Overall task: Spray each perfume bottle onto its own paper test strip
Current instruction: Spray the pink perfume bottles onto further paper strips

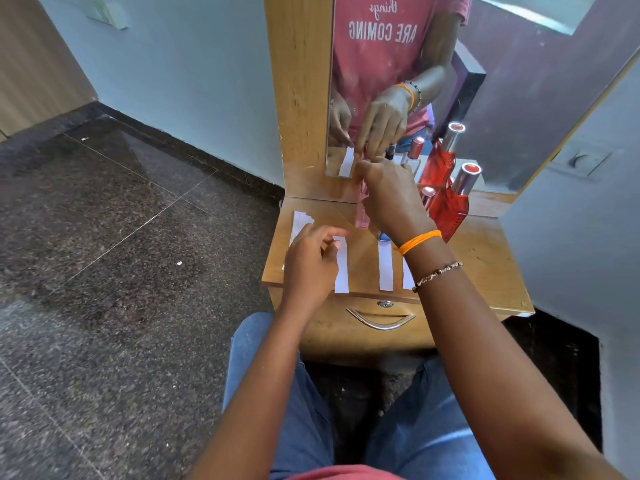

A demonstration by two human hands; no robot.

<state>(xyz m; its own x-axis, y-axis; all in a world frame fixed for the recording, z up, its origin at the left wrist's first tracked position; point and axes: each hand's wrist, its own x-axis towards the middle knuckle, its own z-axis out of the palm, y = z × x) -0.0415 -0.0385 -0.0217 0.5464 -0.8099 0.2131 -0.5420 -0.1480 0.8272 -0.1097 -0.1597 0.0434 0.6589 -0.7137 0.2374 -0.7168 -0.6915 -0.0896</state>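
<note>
Several white paper strips lie side by side on the small wooden table (485,265); one strip (385,265) shows fully in the middle. My right hand (388,195) grips the top of a slim pink perfume bottle (362,213) standing near the mirror. Hovering over a strip (341,271) at the left, my left hand (311,261) has loosely curled fingers and holds nothing I can see. A red faceted bottle (450,213) with a silver cap stands to the right of my right hand. Another small bottle (427,195) with a pinkish cap sits behind it, partly hidden.
A mirror (519,98) in a wooden frame rises at the table's back and reflects the bottles and hands. A drawer with a metal handle (380,322) is below the table top. Dark stone floor lies to the left, a pale wall to the right.
</note>
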